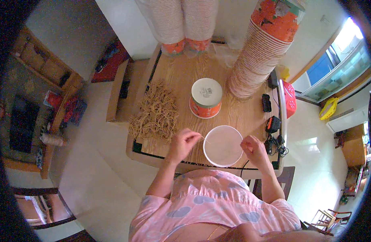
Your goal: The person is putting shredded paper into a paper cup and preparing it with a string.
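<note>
A round paper bucket stands at the near edge of the table, its white inside facing up. At its left rim my left hand is closed in a pinch on a thin light string, whose end reaches over the rim. My right hand is at the opposite rim with fingers pressed together; what they hold is too small to make out. Farther back, an orange-and-green paper bucket sits upside down. Left of it lies a tangled heap of tan cords.
A tall leaning stack of paper buckets rises at the back right. Two more wrapped stacks stand at the back. A black charger with cables lies along the right edge. An open cardboard box is beside the table's left side.
</note>
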Tool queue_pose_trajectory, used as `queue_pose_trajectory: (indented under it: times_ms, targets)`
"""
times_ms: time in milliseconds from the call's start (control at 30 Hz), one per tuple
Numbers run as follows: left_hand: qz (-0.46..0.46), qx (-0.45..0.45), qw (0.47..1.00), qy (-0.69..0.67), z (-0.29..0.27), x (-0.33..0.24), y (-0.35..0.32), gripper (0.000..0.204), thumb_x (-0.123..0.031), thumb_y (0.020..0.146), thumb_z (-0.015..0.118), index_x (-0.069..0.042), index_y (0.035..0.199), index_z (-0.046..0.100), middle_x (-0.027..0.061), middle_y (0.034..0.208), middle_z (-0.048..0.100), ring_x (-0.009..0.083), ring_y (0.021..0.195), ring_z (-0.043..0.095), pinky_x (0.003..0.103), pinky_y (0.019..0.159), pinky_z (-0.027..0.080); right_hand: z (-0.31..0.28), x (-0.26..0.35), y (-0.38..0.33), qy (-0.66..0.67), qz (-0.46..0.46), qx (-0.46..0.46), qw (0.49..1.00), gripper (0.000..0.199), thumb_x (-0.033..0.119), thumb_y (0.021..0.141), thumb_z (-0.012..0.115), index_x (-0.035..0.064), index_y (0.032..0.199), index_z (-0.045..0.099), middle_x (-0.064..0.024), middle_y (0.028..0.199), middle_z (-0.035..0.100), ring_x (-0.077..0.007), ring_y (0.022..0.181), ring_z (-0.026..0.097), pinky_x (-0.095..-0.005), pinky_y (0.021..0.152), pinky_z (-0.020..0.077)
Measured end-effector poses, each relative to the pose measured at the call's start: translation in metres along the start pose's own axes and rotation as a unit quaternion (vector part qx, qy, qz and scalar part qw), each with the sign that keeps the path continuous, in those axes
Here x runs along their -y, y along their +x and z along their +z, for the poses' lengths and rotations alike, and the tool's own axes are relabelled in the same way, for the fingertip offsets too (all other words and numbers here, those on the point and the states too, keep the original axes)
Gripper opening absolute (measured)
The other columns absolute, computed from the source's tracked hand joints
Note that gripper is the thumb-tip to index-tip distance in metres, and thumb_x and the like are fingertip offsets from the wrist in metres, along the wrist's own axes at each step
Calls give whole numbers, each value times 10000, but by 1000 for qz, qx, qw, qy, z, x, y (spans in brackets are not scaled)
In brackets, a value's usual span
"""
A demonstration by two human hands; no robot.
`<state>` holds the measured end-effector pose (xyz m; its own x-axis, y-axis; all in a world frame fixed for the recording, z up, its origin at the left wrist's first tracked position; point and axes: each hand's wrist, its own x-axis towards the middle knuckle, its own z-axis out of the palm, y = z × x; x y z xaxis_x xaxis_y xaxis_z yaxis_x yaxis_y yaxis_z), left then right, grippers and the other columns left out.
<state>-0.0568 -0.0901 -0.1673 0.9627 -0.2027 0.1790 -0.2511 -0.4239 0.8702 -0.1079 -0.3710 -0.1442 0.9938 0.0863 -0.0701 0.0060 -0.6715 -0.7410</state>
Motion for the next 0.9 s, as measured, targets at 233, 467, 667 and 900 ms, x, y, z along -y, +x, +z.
queue_pose_trajectory:
  times_ms: [233,467,667,900]
  targets:
    - [117,80,990,-8,37,-28,0,114,-86,752,633,-11,838,639,111,775,607,224,673,601,296,600,469,58,38,24,289,-102,91,947,325,59,781,628,28,1070,483,-47,885,555,-134,860,544,-259,772,437]
    - [-20,100,995,-11,35,6,-9,90,-78,737,667,-9,789,643,66,730,596,137,630,549,261,569,438,76,16,24,179,2,60,982,104,115,802,619,46,869,581,-10,659,552,-79,589,451,-248,525,394]
    - [-26,76,997,-23,35,8,-4,87,-83,743,666,-4,760,635,56,678,567,134,601,525,267,556,429,78,10,28,163,59,89,981,78,115,798,618,42,816,599,-9,664,568,-75,586,465,-260,527,417]
    - [-44,106,993,-27,41,12,-2,104,-108,754,657,-9,770,631,65,712,576,154,649,549,267,599,442,90,12,31,228,22,30,973,89,94,801,613,17,792,569,32,594,475,-43,545,403,-214,486,347]
